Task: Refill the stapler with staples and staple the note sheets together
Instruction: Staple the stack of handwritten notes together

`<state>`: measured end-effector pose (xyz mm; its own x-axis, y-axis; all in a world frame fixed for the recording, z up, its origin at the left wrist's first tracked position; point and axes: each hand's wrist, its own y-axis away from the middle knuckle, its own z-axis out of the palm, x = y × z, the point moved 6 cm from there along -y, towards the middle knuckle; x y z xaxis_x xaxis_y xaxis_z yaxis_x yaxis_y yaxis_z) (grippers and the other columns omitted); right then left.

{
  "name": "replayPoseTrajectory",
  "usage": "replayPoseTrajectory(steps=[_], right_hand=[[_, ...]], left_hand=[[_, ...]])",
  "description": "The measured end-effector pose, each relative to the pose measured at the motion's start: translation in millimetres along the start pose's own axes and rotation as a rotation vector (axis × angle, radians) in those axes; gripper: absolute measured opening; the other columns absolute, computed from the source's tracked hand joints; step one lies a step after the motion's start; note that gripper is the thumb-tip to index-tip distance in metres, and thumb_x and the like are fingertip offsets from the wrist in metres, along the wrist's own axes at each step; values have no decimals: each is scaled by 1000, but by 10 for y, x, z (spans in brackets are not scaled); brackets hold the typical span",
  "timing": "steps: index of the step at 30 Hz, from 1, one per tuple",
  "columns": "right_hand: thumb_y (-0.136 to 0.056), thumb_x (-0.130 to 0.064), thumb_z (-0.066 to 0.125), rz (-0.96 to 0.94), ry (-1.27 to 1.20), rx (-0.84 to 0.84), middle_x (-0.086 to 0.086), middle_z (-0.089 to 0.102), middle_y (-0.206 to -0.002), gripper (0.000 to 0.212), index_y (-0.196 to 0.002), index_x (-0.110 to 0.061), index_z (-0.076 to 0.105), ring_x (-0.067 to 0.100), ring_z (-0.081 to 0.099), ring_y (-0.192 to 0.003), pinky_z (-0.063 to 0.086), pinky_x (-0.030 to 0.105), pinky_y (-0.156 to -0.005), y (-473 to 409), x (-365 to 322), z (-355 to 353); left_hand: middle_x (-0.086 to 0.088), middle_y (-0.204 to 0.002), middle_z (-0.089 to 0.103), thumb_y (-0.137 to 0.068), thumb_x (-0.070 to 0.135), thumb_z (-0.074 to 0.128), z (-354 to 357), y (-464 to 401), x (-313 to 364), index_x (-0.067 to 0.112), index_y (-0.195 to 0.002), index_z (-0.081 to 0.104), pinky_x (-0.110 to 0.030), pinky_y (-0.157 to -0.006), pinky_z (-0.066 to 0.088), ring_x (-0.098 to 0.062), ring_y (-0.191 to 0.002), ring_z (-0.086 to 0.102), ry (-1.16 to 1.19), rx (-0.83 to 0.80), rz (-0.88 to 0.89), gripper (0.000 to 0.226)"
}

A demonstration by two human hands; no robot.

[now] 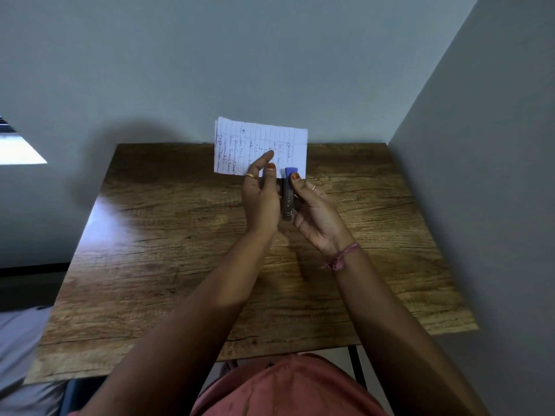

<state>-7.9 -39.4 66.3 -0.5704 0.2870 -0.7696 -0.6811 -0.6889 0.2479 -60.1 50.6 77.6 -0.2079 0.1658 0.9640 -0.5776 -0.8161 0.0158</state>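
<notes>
Above the far edge of the counter (180, 265), keep your left hand (260, 193) pinching the note sheets (261, 145) square while your right hand (315, 214), wrapped around the stapler (287, 196), squeezes firmly at their lower corner.

I am looking at what seems a plain room in a home or small office, though I cannot tell which. A small wood-grain table (186, 265) on thin black metal legs (359, 367) is sitting pushed into a corner of bare grey-blue walls (270, 55), and daylight is coming through a window (18, 145) at the far left.
</notes>
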Motion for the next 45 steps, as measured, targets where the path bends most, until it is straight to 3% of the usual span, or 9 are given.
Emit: replayPoseTrajectory(steps=[2,4,7,11,13,20,34,40,45], right_hand=[[-82,-22,65,16,11,-29,14,68,-97,31,-107,-4,63,19,65,-84,55,30,-74,18,-35,-61],[-82,-23,66,30,51,-46,13,70,-94,23,-100,-8,69,18,66,-82,56,29,-72,30,-92,-126],[-82,-26,65,63,122,-67,7,73,-87,19,-95,-13,70,13,69,-81,57,27,-67,37,-165,-180],[-84,-25,62,82,165,-83,4,73,-83,22,-99,-10,67,12,70,-81,57,28,-67,28,-222,-212],[-87,-24,61,85,156,-81,4,72,-80,20,-98,-8,67,12,69,-77,57,29,-67,24,-245,-224],[-80,-24,66,123,152,-98,7,73,-84,26,-99,-7,67,13,70,-80,59,29,-64,37,-232,-215],[-92,-18,56,132,105,-99,4,74,-82,12,-98,-9,62,9,70,-79,57,26,-62,35,-129,-230],[-83,-24,64,95,55,-115,5,74,-87,20,-99,-13,69,10,70,-78,58,26,-64,28,-150,-195],[-81,-26,66,70,74,-119,5,73,-90,27,-104,-11,66,12,69,-80,57,26,-65,-1,-152,-207]], left_hand=[[15,-65,61,-95,16,53,-36,-50,61,34,-104,67,-23,-55,50,-1,-56,54,-13,8,-3,24],[25,-66,65,-92,12,58,-66,-107,121,29,-103,68,-40,-71,56,-3,-65,57,-41,-44,-1,22],[9,-80,71,-85,5,66,-73,-159,232,22,-106,68,-58,-76,56,-12,-68,62,-180,-173,43,27],[7,-76,73,-81,3,71,-48,-207,372,14,-110,66,-27,-55,57,0,-50,59,-394,-339,124,32],[-4,-109,71,-78,3,74,-31,-235,399,18,-108,65,-19,-56,55,-1,-66,67,-453,-412,104,35],[-5,-118,65,-70,1,79,-70,-286,391,22,-111,65,-43,-79,60,-19,-94,71,-439,-527,2,48],[-6,-128,60,-79,-12,63,2,-255,458,28,-117,61,-30,-75,58,-14,-110,65,-272,-721,-12,56],[-11,-111,63,-87,-2,47,-86,-237,365,5,-111,47,-37,-75,56,-28,-101,61,434,-389,-12,25],[-9,-109,67,-84,12,57,9,-45,46,8,-118,51,-35,-81,55,-22,-98,65,300,-395,-174,35]])
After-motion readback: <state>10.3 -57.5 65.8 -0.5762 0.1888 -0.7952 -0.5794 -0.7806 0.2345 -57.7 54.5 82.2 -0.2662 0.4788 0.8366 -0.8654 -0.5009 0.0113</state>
